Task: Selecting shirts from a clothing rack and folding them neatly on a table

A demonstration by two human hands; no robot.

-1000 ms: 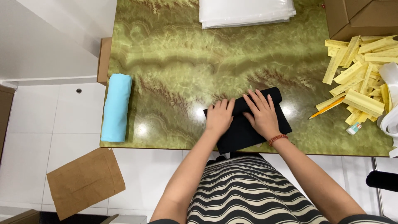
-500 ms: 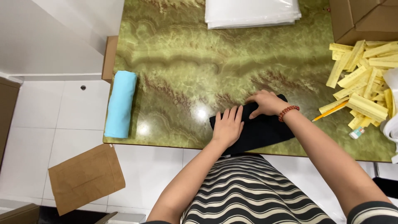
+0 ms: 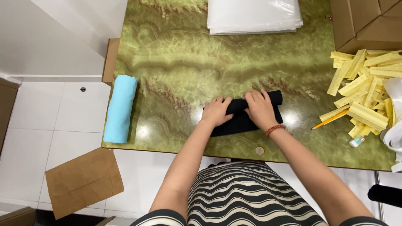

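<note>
Black cloth [image 3: 245, 121], soft and half-rolled, is pressed flat-palmed by left hand [image 3: 217, 111] and right hand [image 3: 260, 109]; nothing is clasped in either grip on the glossy green marbled table [image 3: 176, 58].

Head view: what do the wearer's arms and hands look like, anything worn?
Both arms are bare from above the elbow down; no gloves. The left hand shows no rings or bands. The right hand has a red-orange beaded bracelet at the wrist. Black-and-cream striped sleeve edges show at the upper arms, matching the striped garment.
</note>
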